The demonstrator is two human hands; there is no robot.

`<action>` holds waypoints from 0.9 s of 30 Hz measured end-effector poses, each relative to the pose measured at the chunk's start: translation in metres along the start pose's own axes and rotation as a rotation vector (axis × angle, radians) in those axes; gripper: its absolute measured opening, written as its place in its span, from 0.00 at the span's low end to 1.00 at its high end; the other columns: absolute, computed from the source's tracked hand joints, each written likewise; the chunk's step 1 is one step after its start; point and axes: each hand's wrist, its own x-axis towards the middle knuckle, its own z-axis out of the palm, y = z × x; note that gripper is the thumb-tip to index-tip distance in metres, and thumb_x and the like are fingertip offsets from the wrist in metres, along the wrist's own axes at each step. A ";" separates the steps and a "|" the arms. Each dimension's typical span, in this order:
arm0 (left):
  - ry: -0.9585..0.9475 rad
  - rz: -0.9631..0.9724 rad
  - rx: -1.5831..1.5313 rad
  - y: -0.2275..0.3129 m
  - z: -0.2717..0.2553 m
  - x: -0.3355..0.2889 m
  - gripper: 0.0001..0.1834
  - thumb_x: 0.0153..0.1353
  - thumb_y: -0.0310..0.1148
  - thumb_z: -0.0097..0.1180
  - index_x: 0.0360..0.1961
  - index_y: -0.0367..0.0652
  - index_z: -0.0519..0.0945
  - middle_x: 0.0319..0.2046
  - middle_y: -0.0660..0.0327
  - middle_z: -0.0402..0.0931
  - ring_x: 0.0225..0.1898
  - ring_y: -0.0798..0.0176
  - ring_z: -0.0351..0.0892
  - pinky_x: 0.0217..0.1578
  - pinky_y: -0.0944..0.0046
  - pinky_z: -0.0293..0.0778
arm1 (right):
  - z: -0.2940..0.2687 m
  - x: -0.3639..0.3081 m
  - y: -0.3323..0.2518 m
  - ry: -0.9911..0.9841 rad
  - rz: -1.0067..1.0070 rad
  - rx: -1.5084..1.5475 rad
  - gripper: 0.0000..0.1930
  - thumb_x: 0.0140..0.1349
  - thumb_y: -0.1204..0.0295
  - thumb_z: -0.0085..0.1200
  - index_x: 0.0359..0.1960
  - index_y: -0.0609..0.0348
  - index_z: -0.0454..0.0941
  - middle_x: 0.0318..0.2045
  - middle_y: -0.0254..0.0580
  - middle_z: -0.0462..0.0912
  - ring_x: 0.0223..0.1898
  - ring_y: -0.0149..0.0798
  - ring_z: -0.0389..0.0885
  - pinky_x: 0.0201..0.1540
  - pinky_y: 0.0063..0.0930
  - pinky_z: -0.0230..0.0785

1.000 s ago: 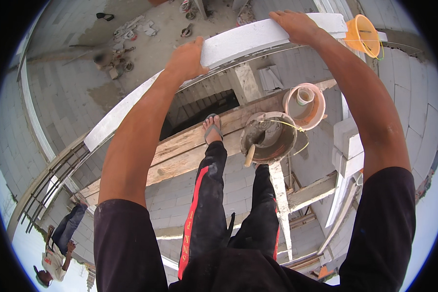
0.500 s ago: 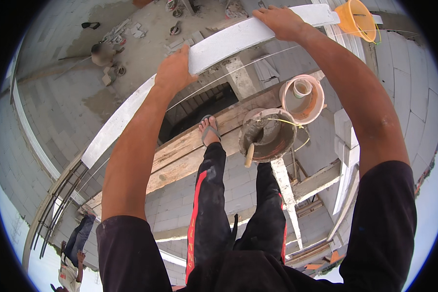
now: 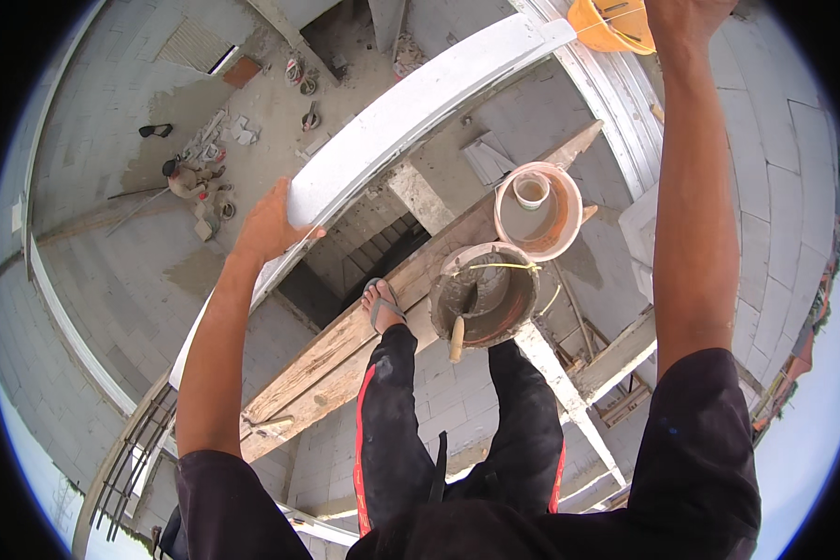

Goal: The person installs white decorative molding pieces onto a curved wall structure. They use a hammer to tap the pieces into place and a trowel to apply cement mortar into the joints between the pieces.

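A long white block [image 3: 420, 93] lies along the top of a narrow wall. My left hand [image 3: 269, 222] spans its left end, fingers at the far side and thumb at the near edge by a thin string. My right hand [image 3: 689, 21] is off the block, raised at the top edge beside an orange bucket [image 3: 616, 26]; its fingers are cut off by the frame, so I cannot see what they hold. Below the wall stands a mortar bucket [image 3: 518, 313] with a wooden-handled trowel [image 3: 457, 338] in it. Next to it, a pale bucket [image 3: 558, 245] holds a small white cup [image 3: 532, 190].
My sandalled foot [image 3: 381, 303] stands on wooden planks [image 3: 313, 369] high above the floor. Beyond the wall is a drop, with a person [image 3: 185, 179] crouching far below. Steel bars [image 3: 140, 457] jut out at the lower left. A concrete beam [image 3: 569, 387] runs below the buckets.
My right hand has left the block's right end and moved right, past the orange bucket. My left hand stays at the left end. The whole view has shifted.
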 end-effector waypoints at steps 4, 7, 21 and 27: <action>0.082 -0.090 -0.333 -0.044 -0.030 -0.009 0.53 0.64 0.65 0.67 0.74 0.31 0.69 0.66 0.33 0.76 0.68 0.37 0.77 0.70 0.47 0.70 | -0.030 -0.091 0.191 0.760 0.428 -0.080 0.12 0.68 0.68 0.64 0.44 0.67 0.83 0.38 0.43 0.88 0.39 0.37 0.89 0.42 0.35 0.78; 0.675 -0.124 -0.466 -0.025 -0.110 -0.072 0.32 0.78 0.53 0.56 0.67 0.35 0.80 0.56 0.47 0.85 0.59 0.52 0.84 0.63 0.55 0.76 | -0.019 -0.138 0.271 0.528 0.576 -0.197 0.20 0.70 0.59 0.63 0.49 0.65 0.88 0.40 0.46 0.91 0.43 0.38 0.90 0.47 0.33 0.78; 0.635 -0.108 0.226 0.047 0.083 -0.056 0.59 0.41 0.49 0.85 0.77 0.49 0.70 0.74 0.46 0.69 0.73 0.41 0.72 0.71 0.39 0.69 | 0.084 -0.094 0.572 0.239 0.545 0.376 0.29 0.81 0.56 0.45 0.76 0.59 0.67 0.73 0.53 0.71 0.72 0.52 0.70 0.73 0.52 0.64; 0.754 -0.269 0.260 0.024 0.092 -0.027 0.56 0.41 0.44 0.86 0.74 0.46 0.73 0.66 0.48 0.79 0.65 0.44 0.80 0.66 0.45 0.76 | 0.074 -0.091 0.484 0.199 0.642 0.298 0.35 0.77 0.51 0.50 0.78 0.58 0.65 0.75 0.54 0.69 0.75 0.53 0.66 0.74 0.56 0.61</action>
